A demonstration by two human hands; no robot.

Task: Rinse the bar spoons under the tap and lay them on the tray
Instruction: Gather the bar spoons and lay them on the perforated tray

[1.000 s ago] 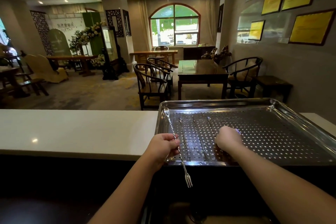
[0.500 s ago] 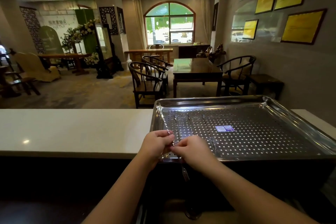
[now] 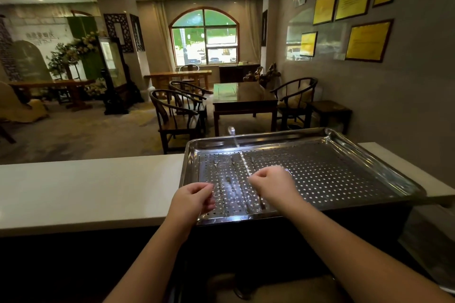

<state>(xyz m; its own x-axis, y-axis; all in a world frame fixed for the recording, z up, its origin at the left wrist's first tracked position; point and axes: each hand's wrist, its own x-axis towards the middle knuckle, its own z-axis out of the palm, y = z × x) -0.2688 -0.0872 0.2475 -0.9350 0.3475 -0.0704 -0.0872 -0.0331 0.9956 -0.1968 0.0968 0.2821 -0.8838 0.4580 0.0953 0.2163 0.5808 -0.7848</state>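
Steel tray (image 3: 369,155) overhanging counter (image 3: 86,187); spoon (image 3: 242,157) in right hand (image 3: 270,186).

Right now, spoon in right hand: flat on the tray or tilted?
Tilted. The right hand grips the bar spoon low, and its bowl pokes above the far rim of the tray.

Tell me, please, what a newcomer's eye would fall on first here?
The shiny perforated tray on the white counter, front and centre. Above it the right hand holds a bar spoon slanting up past the tray's far rim, the left hand curled at the near-left corner.
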